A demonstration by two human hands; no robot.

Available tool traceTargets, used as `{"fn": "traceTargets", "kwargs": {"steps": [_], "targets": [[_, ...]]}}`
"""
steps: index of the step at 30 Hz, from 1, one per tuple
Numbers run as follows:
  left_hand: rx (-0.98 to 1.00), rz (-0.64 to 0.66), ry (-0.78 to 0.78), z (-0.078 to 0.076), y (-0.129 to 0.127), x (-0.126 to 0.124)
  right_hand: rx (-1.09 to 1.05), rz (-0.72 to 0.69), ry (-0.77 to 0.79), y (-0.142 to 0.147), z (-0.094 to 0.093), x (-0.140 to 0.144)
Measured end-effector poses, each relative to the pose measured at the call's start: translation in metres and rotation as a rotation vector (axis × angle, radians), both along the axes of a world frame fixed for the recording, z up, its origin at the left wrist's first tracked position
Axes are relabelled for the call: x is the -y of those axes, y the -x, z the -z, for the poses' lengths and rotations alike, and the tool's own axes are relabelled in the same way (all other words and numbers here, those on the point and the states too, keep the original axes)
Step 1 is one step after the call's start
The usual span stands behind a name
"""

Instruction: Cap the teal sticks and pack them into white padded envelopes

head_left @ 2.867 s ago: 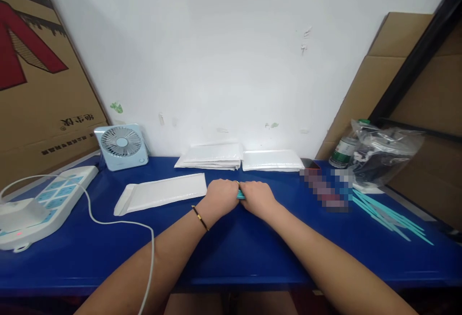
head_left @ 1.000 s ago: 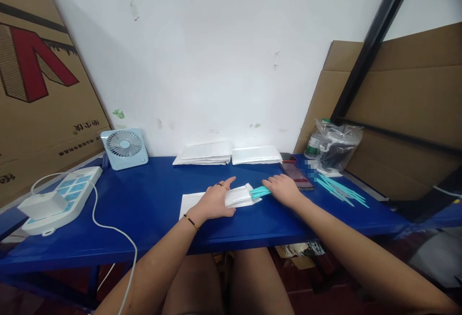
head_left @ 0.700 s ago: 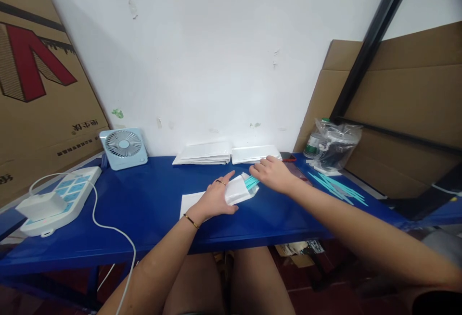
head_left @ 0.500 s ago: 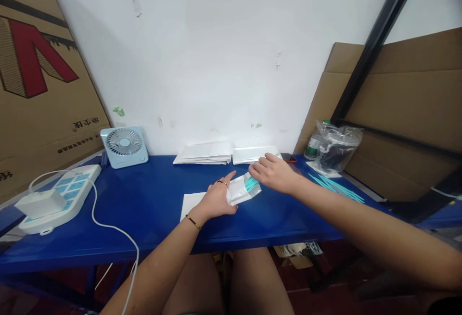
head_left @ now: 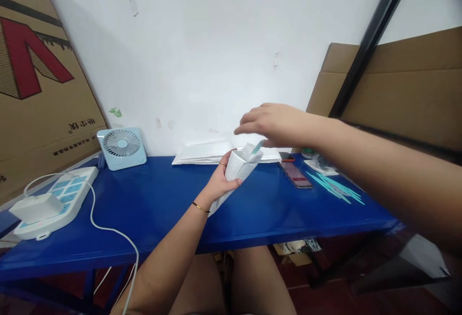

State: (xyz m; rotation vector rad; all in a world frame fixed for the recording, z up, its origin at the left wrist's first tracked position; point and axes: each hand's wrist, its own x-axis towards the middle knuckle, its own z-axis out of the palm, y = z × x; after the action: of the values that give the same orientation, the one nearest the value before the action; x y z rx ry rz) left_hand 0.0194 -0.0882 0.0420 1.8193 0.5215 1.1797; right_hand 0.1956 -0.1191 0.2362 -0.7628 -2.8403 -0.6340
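The left hand (head_left: 221, 180) has lifted the white padded envelope (head_left: 234, 170) upright off the blue bench (head_left: 151, 204), gripping it, while the right hand (head_left: 272, 125), fingers loosely spread, hovers over the teal sticks (head_left: 257, 147) poking out.

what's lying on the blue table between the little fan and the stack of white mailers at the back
Nothing: in the head view, the strip of blue table between the pale blue desk fan and the stack of white padded mailers along the wall is bare.

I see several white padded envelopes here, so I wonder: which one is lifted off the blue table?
The white padded envelope gripped upright in the left hand; the other envelopes lie stacked flat by the wall.
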Motion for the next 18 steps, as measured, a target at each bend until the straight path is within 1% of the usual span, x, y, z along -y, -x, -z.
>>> {"fn": "traceTargets", "kwargs": {"steps": [2, 5, 6, 8, 11, 14, 16, 18], "targets": [[0.03, 0.02, 0.018, 0.0, 0.0, -0.001, -0.092, 0.014, 0.134, -0.006, -0.004, -0.002], [0.108, 0.065, 0.104, 0.002, -0.003, -0.004, -0.181, 0.031, 0.342, -0.013, 0.003, -0.006], [0.142, 0.08, 0.153, 0.003, -0.003, -0.006, -0.203, 0.033, 0.393, -0.015, 0.005, -0.007], [0.213, 0.116, 0.254, 0.001, -0.002, -0.01, -0.232, 0.028, 0.446, -0.019, 0.01, -0.011], [0.255, 0.198, 0.337, -0.008, 0.0, -0.018, -0.264, 0.032, 0.451, -0.024, 0.011, -0.021], [0.261, 0.24, 0.318, -0.024, 0.0, -0.024, -0.403, 0.053, 0.369, -0.024, 0.008, -0.032], [0.301, 0.203, 0.231, -0.036, -0.002, -0.026, -0.483, 0.059, 0.29, -0.022, 0.006, -0.034], [0.34, 0.102, 0.102, -0.048, -0.002, -0.024, -0.485, 0.048, 0.219, -0.018, 0.008, -0.028]]}}
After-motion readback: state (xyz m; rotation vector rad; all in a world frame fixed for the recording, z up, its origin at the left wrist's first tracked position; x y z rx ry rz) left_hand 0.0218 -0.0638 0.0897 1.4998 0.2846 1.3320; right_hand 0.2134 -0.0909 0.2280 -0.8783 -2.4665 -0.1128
